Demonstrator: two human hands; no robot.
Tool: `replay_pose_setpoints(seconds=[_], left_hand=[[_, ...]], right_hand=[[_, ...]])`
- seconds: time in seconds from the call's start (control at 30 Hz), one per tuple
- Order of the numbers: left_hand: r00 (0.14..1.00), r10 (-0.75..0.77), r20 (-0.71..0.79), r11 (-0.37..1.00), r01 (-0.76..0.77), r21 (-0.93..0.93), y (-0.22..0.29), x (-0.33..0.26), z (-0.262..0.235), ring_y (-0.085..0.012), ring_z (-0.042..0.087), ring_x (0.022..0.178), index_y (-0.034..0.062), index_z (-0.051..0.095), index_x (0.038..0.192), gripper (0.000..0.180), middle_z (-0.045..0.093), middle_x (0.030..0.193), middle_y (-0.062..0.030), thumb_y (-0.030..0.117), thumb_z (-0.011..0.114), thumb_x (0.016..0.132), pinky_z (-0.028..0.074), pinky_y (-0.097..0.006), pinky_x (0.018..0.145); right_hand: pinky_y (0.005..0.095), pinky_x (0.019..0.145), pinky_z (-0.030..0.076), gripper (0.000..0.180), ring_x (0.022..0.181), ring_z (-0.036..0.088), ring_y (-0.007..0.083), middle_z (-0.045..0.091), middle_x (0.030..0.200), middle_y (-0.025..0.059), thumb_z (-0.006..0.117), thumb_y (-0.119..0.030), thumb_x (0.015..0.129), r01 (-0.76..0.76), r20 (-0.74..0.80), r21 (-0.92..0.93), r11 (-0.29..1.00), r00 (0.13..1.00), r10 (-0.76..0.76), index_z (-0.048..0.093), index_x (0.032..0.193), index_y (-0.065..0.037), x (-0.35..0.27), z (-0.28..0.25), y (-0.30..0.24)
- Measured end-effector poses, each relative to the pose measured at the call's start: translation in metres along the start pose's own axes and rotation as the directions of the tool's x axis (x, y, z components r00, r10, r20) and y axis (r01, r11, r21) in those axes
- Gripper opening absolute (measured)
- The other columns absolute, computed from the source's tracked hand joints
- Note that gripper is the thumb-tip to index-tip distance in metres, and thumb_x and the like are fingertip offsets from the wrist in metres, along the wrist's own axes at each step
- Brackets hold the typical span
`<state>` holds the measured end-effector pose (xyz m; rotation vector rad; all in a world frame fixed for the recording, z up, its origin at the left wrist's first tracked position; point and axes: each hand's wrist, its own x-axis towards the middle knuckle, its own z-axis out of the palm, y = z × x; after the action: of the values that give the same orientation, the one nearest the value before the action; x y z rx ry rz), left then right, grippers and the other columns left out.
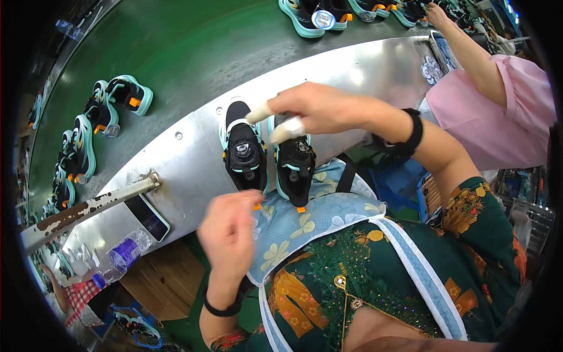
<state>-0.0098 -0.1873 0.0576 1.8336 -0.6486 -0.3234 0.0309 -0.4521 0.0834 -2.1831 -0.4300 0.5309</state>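
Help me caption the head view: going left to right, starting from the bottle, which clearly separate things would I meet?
Purple-labelled bottle, left hand, nearest pair's rightmost shoe, upper black wristband, co-worker's pink sleeve.

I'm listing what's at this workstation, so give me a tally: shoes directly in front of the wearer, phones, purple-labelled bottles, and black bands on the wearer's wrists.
Shoes in front of the wearer: 2
Phone: 1
Purple-labelled bottle: 1
Black wristbands: 2
Total: 6
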Motion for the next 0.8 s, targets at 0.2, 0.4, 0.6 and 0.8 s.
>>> replay_pose_setpoints(seconds=[0.2, 0.4, 0.6, 0.8], left_hand=[[0.994, -0.104, -0.027, 0.994, 0.103, -0.02, -0.025, 0.06, -0.004, -0.0193, 0.059, 0.086, 0.0017, 0.068, 0.098, 0.016, 0.062, 0.099, -0.0086, 0.006, 0.064, 0.084, 0.046, -0.028, 0.072], [0.991, -0.029, 0.13, 0.998, 0.021, 0.062, -0.023, 0.07, 0.013, -0.012, 0.049, 0.079, 0.0025, 0.068, 0.098, 0.019, 0.051, 0.09, -0.003, 0.002, 0.068, 0.079, 0.039, -0.023, 0.067], [0.986, -0.104, 0.127, 0.989, 0.089, 0.117, -0.032, 0.07, 0.021, -0.0122, 0.049, 0.079, 0.0031, 0.067, 0.103, 0.026, 0.057, 0.097, -0.0038, 0.0, 0.066, 0.077, 0.041, -0.024, 0.07], [0.965, -0.089, 0.247, 0.982, 0.126, -0.14, -0.037, 0.075, 0.011, -0.0186, 0.055, 0.093, 0.0062, 0.066, 0.109, 0.032, 0.062, 0.108, -0.0056, 0.001, 0.063, 0.078, 0.042, -0.027, 0.077]], right_hand=[[0.0381, 0.069, 0.049, 0.038, 0.078, 0.06, 0.0288, 0.056, 0.08, 0.0114, 0.071, -0.023, 0.08, -0.016, -0.094, -0.267, 0.964, 0.996, -0.009, 0.065, 0.116, -0.016, -0.053, 0.037, 0.002], [0.0398, 0.062, 0.047, 0.032, 0.071, 0.06, 0.0294, 0.054, 0.071, 0.0095, 0.071, -0.03, 0.08, -0.106, -0.322, -0.223, 0.969, 0.946, 0.03, 0.062, 0.102, -0.009, -0.064, 0.047, 0.001], [0.0404, 0.066, 0.048, 0.034, 0.075, 0.062, 0.0315, 0.059, 0.076, 0.0106, 0.072, -0.03, 0.08, -0.19, -0.41, -0.304, 0.933, 0.911, 0.052, 0.061, 0.105, -0.009, -0.065, 0.066, 0.006], [0.0409, 0.068, 0.047, 0.037, 0.076, 0.06, 0.0322, 0.058, 0.08, 0.0129, 0.072, -0.027, 0.079, -0.091, -0.271, -0.118, 0.989, 0.961, 0.057, 0.061, 0.111, -0.01, -0.068, 0.061, 0.013]])
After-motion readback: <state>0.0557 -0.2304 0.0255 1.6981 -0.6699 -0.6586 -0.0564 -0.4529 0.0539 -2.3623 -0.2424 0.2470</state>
